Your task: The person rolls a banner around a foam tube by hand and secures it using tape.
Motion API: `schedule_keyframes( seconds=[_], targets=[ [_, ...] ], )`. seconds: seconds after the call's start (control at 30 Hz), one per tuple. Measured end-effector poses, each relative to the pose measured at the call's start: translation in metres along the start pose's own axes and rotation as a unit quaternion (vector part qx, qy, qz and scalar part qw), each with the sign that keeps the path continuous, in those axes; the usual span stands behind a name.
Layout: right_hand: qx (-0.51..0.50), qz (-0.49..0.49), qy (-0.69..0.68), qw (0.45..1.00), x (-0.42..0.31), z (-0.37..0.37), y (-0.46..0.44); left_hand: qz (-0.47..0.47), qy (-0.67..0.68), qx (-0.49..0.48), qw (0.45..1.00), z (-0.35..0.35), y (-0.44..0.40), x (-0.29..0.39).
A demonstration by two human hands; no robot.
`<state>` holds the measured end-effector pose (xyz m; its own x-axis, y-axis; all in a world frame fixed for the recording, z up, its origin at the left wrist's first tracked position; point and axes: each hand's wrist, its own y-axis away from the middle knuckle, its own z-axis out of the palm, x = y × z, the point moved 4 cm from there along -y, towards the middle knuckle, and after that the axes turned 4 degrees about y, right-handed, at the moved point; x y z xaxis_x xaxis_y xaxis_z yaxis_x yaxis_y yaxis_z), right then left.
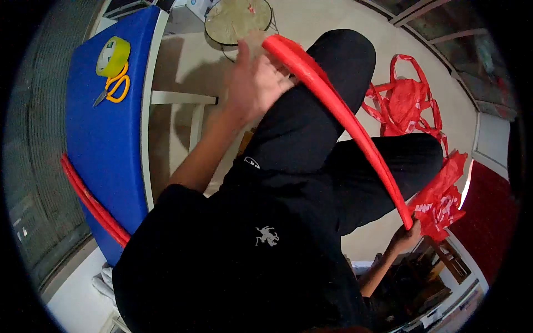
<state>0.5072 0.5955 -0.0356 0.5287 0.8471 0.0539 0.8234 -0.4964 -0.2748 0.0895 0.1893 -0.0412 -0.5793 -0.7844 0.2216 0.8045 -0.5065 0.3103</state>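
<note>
A long, smooth red plastic strip (341,114), rolled or folded narrow, runs slantwise across the black-trousered legs. Its lower end is in my right hand (405,238), with the fingers closed round it. By the upper end, my left hand (258,83) is open, palm turned up and fingers apart, slightly blurred by motion. Its fingertips are close to the strip; whether they touch is hard to tell. A crumpled red plastic bag (441,205) with white print lies right beside my right hand.
On the left, a blue-topped table (108,152) bears yellow tape (113,57), yellow-handled scissors (117,89) and more red strips (95,202). A round stool (236,22) stands at the top. Another red bag (405,102) lies on the floor at right.
</note>
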Motion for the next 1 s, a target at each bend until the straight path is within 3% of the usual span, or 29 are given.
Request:
schedule_keyframes(
  seconds=[0.07,0.13,0.2,0.23,0.27,0.37,0.4,0.47,0.53,0.6,0.63,0.67,0.73,0.77,0.8,0.83,0.87,0.93,1.0],
  targets=[
    [0.023,0.016,-0.034,0.999,0.005,0.011,0.004,0.084,-0.165,-0.115,0.976,0.022,0.006,-0.013],
    [0.048,0.026,-0.073,0.996,0.011,0.027,0.01,0.13,-0.149,-0.093,0.976,0.031,0.001,-0.016],
    [0.088,0.052,-0.169,0.98,0.008,0.034,0.01,0.14,-0.049,-0.152,0.977,0.048,-0.001,-0.011],
    [0.089,-0.02,-0.066,0.994,-0.003,0.026,0.009,0.128,-0.059,-0.162,0.977,0.059,0.004,-0.011],
    [0.092,-0.021,-0.071,0.993,-0.001,0.029,0.013,0.133,-0.063,-0.165,0.975,0.059,0.001,-0.008],
    [-0.054,0.058,-0.06,0.995,-0.008,0.036,0.005,0.08,0.025,-0.389,0.918,0.077,-0.005,-0.005],
    [-0.051,0.052,-0.063,0.995,-0.005,0.041,0.004,0.087,0.024,-0.39,0.916,0.088,0.0,-0.001],
    [0.055,0.0,-0.113,0.992,0.001,0.035,0.013,0.123,-0.042,-0.272,0.953,0.103,0.008,0.001],
    [0.059,0.009,-0.087,0.994,0.01,0.031,0.015,0.124,-0.055,-0.246,0.96,0.094,0.005,0.01],
    [0.123,-0.009,-0.105,0.987,0.022,0.028,0.021,0.029,-0.212,-0.243,0.946,0.07,-0.004,0.025],
    [0.101,0.007,-0.065,0.993,0.029,0.023,0.022,0.03,-0.291,-0.279,0.915,0.062,-0.004,0.037],
    [0.079,0.023,-0.027,0.996,0.032,0.016,0.018,0.023,-0.288,-0.274,0.917,0.053,-0.003,0.054],
    [0.107,-0.036,-0.137,0.984,0.059,0.015,0.014,-0.157,-0.35,-0.257,0.887,0.037,0.0,0.073],
    [0.11,-0.081,-0.054,0.989,0.059,0.009,0.011,-0.166,-0.347,-0.25,0.889,0.036,0.0,0.079],
    [0.11,-0.13,0.029,0.985,0.052,-0.002,0.002,-0.18,-0.509,-0.264,0.799,0.032,0.003,0.08],
    [0.096,-0.132,0.029,0.986,0.056,-0.008,-0.003,-0.19,-0.652,-0.271,0.683,0.026,0.005,0.081],
    [0.058,-0.11,0.041,0.991,0.061,-0.009,-0.008,-0.199,-0.646,-0.263,0.688,0.022,0.003,0.083],
    [0.012,-0.093,0.051,0.994,0.065,-0.007,-0.02,-0.299,-0.675,-0.273,0.617,0.01,0.004,0.083],
    [0.078,-0.156,0.063,0.983,0.054,-0.01,-0.027,-0.312,-0.653,-0.251,0.643,0.016,0.009,0.087]
  ],
)
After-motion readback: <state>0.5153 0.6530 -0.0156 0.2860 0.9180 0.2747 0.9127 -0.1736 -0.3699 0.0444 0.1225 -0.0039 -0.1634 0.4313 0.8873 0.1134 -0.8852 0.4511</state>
